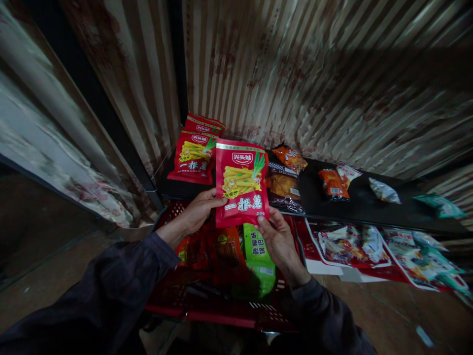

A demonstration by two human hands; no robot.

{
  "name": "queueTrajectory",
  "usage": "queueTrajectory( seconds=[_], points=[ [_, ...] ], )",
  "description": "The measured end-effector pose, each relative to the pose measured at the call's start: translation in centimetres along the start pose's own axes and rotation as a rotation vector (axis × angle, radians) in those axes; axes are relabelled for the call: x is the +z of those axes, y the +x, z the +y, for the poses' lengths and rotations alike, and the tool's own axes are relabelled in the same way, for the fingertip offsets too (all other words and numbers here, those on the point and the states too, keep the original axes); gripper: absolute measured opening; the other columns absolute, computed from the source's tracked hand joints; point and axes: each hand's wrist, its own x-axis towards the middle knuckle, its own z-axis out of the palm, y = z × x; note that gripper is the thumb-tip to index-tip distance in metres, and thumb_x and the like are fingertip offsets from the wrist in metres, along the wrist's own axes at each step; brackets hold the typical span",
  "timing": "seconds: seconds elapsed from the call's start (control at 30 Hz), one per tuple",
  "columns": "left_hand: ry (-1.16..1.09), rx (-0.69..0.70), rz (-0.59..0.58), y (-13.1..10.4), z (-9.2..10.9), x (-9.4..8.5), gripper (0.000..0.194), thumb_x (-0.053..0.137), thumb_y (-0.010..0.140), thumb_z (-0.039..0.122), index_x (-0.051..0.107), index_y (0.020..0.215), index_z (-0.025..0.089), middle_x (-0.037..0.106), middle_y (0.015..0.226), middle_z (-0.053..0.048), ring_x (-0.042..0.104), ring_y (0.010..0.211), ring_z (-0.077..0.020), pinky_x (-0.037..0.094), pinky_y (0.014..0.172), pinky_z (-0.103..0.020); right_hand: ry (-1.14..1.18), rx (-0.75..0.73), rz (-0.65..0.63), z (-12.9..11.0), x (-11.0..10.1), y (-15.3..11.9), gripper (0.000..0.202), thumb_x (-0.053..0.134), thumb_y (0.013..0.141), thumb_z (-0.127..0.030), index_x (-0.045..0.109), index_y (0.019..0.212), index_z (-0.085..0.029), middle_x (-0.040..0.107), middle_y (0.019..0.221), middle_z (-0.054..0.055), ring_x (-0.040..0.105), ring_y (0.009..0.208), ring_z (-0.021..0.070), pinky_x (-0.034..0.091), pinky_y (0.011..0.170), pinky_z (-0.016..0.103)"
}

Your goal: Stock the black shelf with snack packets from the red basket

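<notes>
At the near edge, a red basket (218, 318) sits below the forearms, with dark red bags (226, 249) on its left and a green bag (263, 273) on its right. Above these, both hands hold up one pink-red bag (242, 170), its printed front facing the wearer. The left hand (201, 209) has its grip closed on the lower left edge, thumb in front; the right hand (276, 234) pinches the lower right corner, thumb also in front. Off to the right, more baskets (308, 241) contain heaped packets (343, 241). Beyond runs a black shelf (310, 197). On its left end lean matching bags (195, 153), one behind another. Just right of the held bag are a brown bag (283, 182) and, behind it, an orange bag (290, 157); further along lie smaller packs (333, 183). Farthest back hangs a striped curtain (236, 64), beside a dark post (178, 59)
</notes>
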Motion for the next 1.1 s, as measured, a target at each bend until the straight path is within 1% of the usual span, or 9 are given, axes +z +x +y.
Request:
queueTrajectory(
  seconds=[0.07,0.13,0.33,0.47,0.63,0.77,0.87,1.0,1.1],
  points=[
    [-0.005,0.000,0.000,-0.1,0.2,0.1,0.047,0.085,0.059,0.030,0.072,0.102,0.015,0.076,0.104,-0.009,0.070,0.100,-0.0278,0.050,0.097,-0.043,-0.010,0.002,-0.015,-0.2,-0.2,0.0,0.033,0.085,0.065,-0.035,0.067,0.092,-0.027,0.074,0.085,-0.005,0.064,0.072,0.0113,0.052,0.066,0.024],
    [-0.032,0.015,0.051,0.1,0.4,-0.1,0.046,0.085,0.058,0.032,0.073,0.099,0.014,0.077,0.102,-0.009,0.070,0.099,-0.0293,0.051,0.096,-0.044,-0.034,0.024,-0.051,-0.3,-0.4,-0.1,0.034,0.084,0.067,-0.036,0.067,0.095,-0.028,0.074,0.089,-0.004,0.065,0.073,0.0121,0.052,0.066,0.024],
    [-0.160,0.165,0.339,0.8,2.4,-1.8,0.040,0.083,0.066,0.040,0.071,0.094,0.014,0.077,0.093,-0.011,0.071,0.098,-0.0290,0.055,0.092,-0.042,-0.115,0.088,-0.119,0.2,-0.8,-0.7,0.038,0.084,0.067,-0.039,0.069,0.099,-0.027,0.075,0.091,-0.002,0.064,0.075,0.0148,0.050,0.065,0.026],
    [-0.140,0.214,0.390,0.7,3.2,-2.4,0.037,0.080,0.070,0.040,0.069,0.093,0.013,0.077,0.090,-0.011,0.072,0.093,-0.0278,0.057,0.088,-0.041,-0.160,0.098,-0.159,1.0,-0.9,-0.9,0.038,0.084,0.068,-0.039,0.070,0.101,-0.027,0.075,0.092,-0.001,0.064,0.077,0.0159,0.049,0.065,0.026],
    [-0.157,0.218,0.466,0.5,3.4,-2.2,0.029,0.077,0.073,0.037,0.069,0.088,0.014,0.077,0.085,-0.009,0.074,0.086,-0.0261,0.059,0.084,-0.039,-0.156,0.113,-0.160,1.2,-0.6,-1.1,0.039,0.084,0.067,-0.039,0.071,0.101,-0.027,0.074,0.088,-0.002,0.061,0.068,0.0143,0.048,0.062,0.027],
    [-0.179,0.216,0.479,0.5,3.3,-2.1,0.028,0.077,0.073,0.034,0.068,0.089,0.013,0.077,0.083,-0.008,0.073,0.084,-0.0249,0.059,0.085,-0.040,-0.152,0.098,-0.142,0.7,-0.5,-1.1,0.037,0.083,0.068,-0.039,0.071,0.100,-0.026,0.074,0.089,-0.002,0.062,0.071,0.0142,0.049,0.065,0.026],
    [-0.186,0.258,0.448,0.7,3.1,-2.1,0.034,0.080,0.069,0.034,0.068,0.093,0.013,0.077,0.090,-0.009,0.072,0.091,-0.0257,0.056,0.090,-0.041,-0.101,0.083,-0.115,0.2,-0.6,-1.1,0.035,0.082,0.069,-0.038,0.071,0.100,-0.027,0.074,0.092,-0.001,0.065,0.075,0.0158,0.051,0.069,0.029],
    [-0.160,0.280,0.394,0.8,2.9,-2.3,0.044,0.084,0.063,0.037,0.070,0.097,0.013,0.076,0.100,-0.012,0.070,0.101,-0.0271,0.053,0.096,-0.041,-0.042,0.062,-0.053,-0.5,-0.7,-1.0,0.031,0.082,0.069,-0.035,0.071,0.097,-0.027,0.075,0.090,-0.002,0.066,0.073,0.0158,0.053,0.064,0.028],
    [-0.153,0.274,0.380,0.8,2.8,-2.5,0.048,0.085,0.060,0.037,0.070,0.098,0.012,0.076,0.102,-0.011,0.069,0.101,-0.0268,0.053,0.096,-0.040,0.014,0.046,-0.067,-0.9,-0.7,-0.9,0.030,0.081,0.070,-0.032,0.071,0.098,-0.028,0.076,0.094,-0.001,0.068,0.077,0.0169,0.055,0.067,0.030]
  ],
)
